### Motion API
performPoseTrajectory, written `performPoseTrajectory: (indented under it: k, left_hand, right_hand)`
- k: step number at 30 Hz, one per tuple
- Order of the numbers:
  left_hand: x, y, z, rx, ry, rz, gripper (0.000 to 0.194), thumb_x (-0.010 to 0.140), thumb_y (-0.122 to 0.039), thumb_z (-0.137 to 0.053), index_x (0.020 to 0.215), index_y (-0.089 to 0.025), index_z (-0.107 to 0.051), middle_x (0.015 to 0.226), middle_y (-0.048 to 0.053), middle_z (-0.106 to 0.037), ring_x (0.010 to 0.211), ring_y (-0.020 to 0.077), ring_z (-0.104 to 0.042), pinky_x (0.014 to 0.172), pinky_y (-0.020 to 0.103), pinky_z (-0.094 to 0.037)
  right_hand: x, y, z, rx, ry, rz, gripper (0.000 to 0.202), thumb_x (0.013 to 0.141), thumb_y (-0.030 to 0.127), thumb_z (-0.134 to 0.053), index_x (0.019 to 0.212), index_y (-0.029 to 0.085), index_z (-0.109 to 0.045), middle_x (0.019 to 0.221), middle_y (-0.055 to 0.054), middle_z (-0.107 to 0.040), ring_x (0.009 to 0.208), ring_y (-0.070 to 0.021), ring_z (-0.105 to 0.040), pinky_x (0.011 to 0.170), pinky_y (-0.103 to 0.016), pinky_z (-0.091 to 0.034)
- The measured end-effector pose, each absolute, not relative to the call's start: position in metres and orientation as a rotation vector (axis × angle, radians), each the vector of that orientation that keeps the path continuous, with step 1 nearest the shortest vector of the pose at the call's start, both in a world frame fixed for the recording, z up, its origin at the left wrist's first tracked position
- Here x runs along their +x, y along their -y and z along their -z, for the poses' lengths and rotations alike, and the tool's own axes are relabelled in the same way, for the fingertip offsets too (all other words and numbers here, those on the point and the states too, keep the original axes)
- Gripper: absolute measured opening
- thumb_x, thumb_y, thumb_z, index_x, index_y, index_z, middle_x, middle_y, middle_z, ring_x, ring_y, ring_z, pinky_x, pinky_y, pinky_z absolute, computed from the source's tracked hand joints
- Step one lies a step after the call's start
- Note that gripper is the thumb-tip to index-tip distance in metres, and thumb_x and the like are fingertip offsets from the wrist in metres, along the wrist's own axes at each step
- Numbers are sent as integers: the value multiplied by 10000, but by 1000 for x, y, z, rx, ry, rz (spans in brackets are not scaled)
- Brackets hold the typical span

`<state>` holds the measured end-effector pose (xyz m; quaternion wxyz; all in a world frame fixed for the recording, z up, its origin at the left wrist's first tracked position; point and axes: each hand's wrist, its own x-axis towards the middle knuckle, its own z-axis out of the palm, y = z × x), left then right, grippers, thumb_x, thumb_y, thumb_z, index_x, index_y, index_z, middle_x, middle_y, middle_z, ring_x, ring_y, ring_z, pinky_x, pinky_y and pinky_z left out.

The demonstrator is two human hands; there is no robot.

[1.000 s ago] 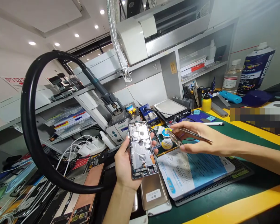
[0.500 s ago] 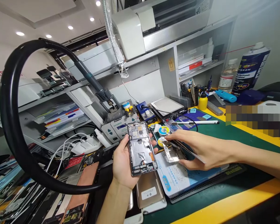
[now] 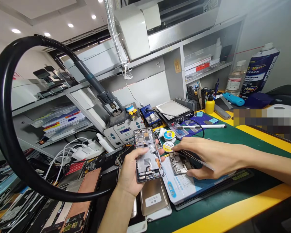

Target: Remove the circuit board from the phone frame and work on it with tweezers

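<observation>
- From my remote place, I am seeing the left hand (image 3: 132,170) holding the open phone (image 3: 147,161), its thumb lying over the face.
- The right hand (image 3: 206,157) is gripping tweezers (image 3: 201,161) and, between thumb and index finger, the board (image 3: 179,165); whether it is resting on the pack (image 3: 190,187) underneath, I cannot tell.
- I am judging the step as handling this loose board; the next move is calling for light fingers, edges only.
- Farther, a heat station (image 3: 117,137) is standing.
</observation>
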<state>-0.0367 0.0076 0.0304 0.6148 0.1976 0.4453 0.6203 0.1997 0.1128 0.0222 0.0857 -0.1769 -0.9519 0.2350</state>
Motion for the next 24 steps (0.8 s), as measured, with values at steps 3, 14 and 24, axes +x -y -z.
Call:
performPoseTrajectory:
  k: [3, 14, 24]
  left_hand:
    - [-33, -7, -27, 480, -1112, -1453, 512, 813, -54, -638, 1322, -114, -626, 1062, 138, -793, 871, 272, -791, 818, 408, -656]
    - [-27, -5, -29, 596, -1244, -1420, 367, 799, -199, -744, 1145, -78, -734, 830, 137, -802, 745, 277, -789, 681, 364, -656]
    - [-24, -5, -23, 695, -1291, -1485, 420, 745, -248, -808, 1137, -112, -739, 835, 104, -803, 745, 266, -782, 640, 335, -637]
  right_hand:
    - [200, -113, -24, -509, 2842, -693, 661, 837, 417, -686, 1428, 159, -537, 1242, -147, -636, 1127, -324, -630, 962, -416, -516]
    - [200, -111, -25, -496, 2843, -679, 639, 837, 436, -705, 1400, 163, -573, 1189, -144, -657, 1056, -315, -648, 910, -395, -525]
    - [200, -112, -22, -454, 2751, -671, 627, 873, 455, -679, 1397, 131, -568, 1253, -171, -654, 1140, -333, -639, 956, -417, -513]
